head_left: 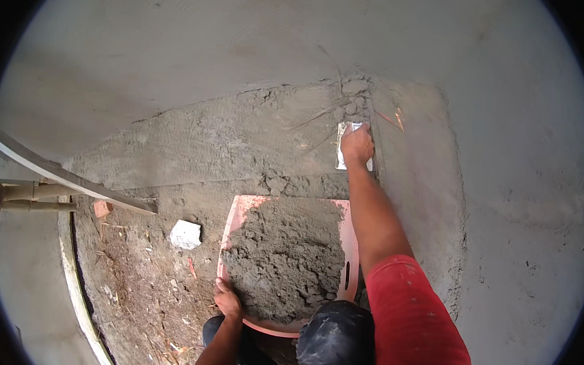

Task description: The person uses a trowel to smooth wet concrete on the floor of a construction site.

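Observation:
My right hand (358, 146) is stretched forward and closed round the grip of a white rectangular plastering float (341, 160). The float lies against the rough grey surface, just below a ridge of wet mortar clumps (354, 101). Close to my body is a pink plastic tub (236, 218), its middle heaped with wet grey mortar (288, 255). My left hand (228, 299) grips the tub's left rim near the lower corner. The fingers beyond the rim are partly hidden. My dark-clad knee (336, 343) overlaps the tub's lower right edge.
Smooth grey plastered walls rise ahead (233, 47) and to the right (521, 227). A white block (185, 234) and a piece of red brick (103, 207) lie on the littered dirt (141, 287) at left. A long straight board (74, 178) juts in from the left, near bamboo poles (30, 198).

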Action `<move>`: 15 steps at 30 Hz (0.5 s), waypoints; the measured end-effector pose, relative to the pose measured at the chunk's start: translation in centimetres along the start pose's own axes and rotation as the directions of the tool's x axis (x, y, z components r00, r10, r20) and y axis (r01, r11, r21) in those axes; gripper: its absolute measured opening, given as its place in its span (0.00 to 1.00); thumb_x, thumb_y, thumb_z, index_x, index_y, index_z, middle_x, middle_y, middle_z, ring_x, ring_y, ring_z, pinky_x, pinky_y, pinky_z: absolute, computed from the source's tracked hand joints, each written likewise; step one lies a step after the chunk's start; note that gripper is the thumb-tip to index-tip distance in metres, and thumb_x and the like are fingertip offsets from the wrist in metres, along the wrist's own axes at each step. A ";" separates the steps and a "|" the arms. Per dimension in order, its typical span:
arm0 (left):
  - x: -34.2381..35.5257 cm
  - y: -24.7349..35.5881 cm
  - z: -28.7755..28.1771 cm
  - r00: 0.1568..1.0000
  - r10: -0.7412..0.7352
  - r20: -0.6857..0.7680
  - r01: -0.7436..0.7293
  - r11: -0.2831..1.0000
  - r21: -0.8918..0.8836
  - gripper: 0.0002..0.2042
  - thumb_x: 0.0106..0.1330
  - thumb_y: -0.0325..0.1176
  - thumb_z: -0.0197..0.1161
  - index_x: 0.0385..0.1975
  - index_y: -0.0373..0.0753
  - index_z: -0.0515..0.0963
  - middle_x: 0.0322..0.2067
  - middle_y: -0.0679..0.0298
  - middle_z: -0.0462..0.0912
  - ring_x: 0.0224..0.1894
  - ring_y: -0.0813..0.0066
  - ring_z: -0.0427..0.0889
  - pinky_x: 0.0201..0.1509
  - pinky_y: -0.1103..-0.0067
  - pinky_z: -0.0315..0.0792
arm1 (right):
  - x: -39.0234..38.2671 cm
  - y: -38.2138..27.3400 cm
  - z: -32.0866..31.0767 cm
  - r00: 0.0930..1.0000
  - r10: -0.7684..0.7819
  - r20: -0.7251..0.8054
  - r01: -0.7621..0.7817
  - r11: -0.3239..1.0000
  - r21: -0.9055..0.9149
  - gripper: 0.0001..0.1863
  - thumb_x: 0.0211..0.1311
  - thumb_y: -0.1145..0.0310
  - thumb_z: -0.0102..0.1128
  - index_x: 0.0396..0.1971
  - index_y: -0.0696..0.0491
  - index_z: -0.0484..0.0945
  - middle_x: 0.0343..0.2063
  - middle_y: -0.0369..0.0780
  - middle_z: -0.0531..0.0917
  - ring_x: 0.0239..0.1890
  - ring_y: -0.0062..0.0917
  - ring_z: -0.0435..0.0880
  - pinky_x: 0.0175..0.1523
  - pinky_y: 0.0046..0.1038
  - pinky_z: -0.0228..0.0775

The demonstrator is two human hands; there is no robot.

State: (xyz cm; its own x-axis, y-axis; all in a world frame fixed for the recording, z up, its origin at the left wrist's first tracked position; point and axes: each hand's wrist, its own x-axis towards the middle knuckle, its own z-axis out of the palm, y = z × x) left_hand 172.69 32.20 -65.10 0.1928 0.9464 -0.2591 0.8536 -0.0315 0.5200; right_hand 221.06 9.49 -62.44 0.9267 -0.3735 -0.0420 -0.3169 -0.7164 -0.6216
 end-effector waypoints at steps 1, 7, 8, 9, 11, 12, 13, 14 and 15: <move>-0.1 0.4 0.2 1.000 0.002 -0.007 -0.002 1.000 -0.007 0.33 0.74 0.58 0.42 0.54 0.30 0.76 0.47 0.40 0.81 0.50 0.44 0.80 0.54 0.63 0.71 | 0.3 0.2 0.0 1.000 -0.006 -0.002 0.007 1.000 0.008 0.25 0.65 0.50 0.54 0.45 0.59 0.72 0.36 0.57 0.84 0.42 0.53 0.84 0.47 0.50 0.74; -0.2 0.8 0.2 0.999 -0.039 0.006 0.039 0.998 0.054 0.34 0.72 0.62 0.40 0.52 0.35 0.79 0.46 0.40 0.81 0.50 0.38 0.79 0.55 0.59 0.71 | -1.2 4.7 -0.4 0.977 -0.199 -0.072 0.201 0.980 0.012 0.26 0.64 0.47 0.56 0.42 0.60 0.73 0.30 0.56 0.83 0.34 0.55 0.83 0.41 0.52 0.73; -0.2 1.0 0.2 0.999 -0.040 0.009 0.039 0.998 0.046 0.34 0.72 0.62 0.40 0.52 0.35 0.79 0.46 0.40 0.81 0.50 0.38 0.79 0.55 0.59 0.71 | -2.6 5.3 -0.9 0.965 -0.251 -0.074 0.253 0.967 0.024 0.27 0.64 0.47 0.56 0.41 0.60 0.72 0.29 0.56 0.83 0.34 0.55 0.83 0.41 0.51 0.73; -0.3 1.1 0.3 0.999 -0.043 -0.023 0.045 0.997 0.066 0.34 0.72 0.62 0.40 0.52 0.35 0.79 0.45 0.40 0.81 0.49 0.39 0.79 0.55 0.59 0.71 | -4.5 6.1 -1.3 0.950 -0.303 -0.075 0.306 0.951 0.036 0.27 0.63 0.47 0.56 0.41 0.59 0.72 0.28 0.56 0.83 0.33 0.55 0.83 0.41 0.51 0.73; -0.2 0.6 -1.2 0.995 -0.070 -0.077 0.078 0.992 0.097 0.34 0.72 0.61 0.40 0.52 0.35 0.79 0.45 0.41 0.82 0.49 0.39 0.79 0.55 0.59 0.71 | -12.2 5.6 -5.7 0.896 -0.441 0.040 0.433 0.892 0.133 0.25 0.63 0.48 0.58 0.42 0.58 0.73 0.27 0.54 0.83 0.32 0.53 0.83 0.38 0.49 0.73; -0.7 1.6 -1.4 0.998 -0.057 -0.036 0.060 0.996 0.073 0.34 0.72 0.61 0.40 0.52 0.35 0.79 0.45 0.41 0.81 0.49 0.39 0.79 0.55 0.58 0.71 | -15.4 6.0 -9.2 0.862 -0.497 0.103 0.477 0.862 0.170 0.24 0.62 0.49 0.59 0.43 0.57 0.74 0.27 0.54 0.83 0.31 0.53 0.82 0.37 0.48 0.73; -1.1 2.2 -1.2 0.999 -0.039 0.010 0.038 0.998 0.046 0.33 0.72 0.61 0.40 0.52 0.35 0.79 0.45 0.40 0.81 0.50 0.39 0.78 0.55 0.58 0.70 | -17.1 7.2 -11.6 0.791 -0.598 0.129 0.566 0.795 0.217 0.23 0.62 0.51 0.60 0.43 0.57 0.74 0.26 0.54 0.83 0.30 0.53 0.82 0.35 0.48 0.73; -0.8 1.5 -1.0 1.000 0.024 -0.008 -0.023 0.999 0.036 0.34 0.73 0.61 0.40 0.52 0.35 0.79 0.45 0.40 0.81 0.50 0.39 0.78 0.55 0.58 0.70 | -19.3 8.0 -13.6 0.705 -0.691 0.159 0.637 0.715 0.288 0.22 0.62 0.52 0.61 0.44 0.57 0.75 0.26 0.53 0.82 0.29 0.53 0.82 0.34 0.47 0.72; -1.1 1.7 -0.4 1.000 0.020 0.007 -0.020 0.999 0.033 0.34 0.73 0.61 0.40 0.52 0.35 0.79 0.45 0.40 0.81 0.50 0.39 0.78 0.55 0.58 0.70 | -20.2 8.9 -14.9 0.639 -0.757 0.139 0.697 0.646 0.312 0.22 0.62 0.53 0.61 0.44 0.57 0.75 0.26 0.53 0.82 0.29 0.53 0.82 0.34 0.47 0.72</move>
State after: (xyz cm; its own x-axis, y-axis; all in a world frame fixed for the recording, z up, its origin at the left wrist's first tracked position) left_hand 173.73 31.25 -63.55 0.2133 0.9432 -0.2547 0.8651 -0.0612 0.4978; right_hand 196.51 1.87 -55.41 0.8598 0.3855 0.3348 0.5043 -0.5391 -0.6745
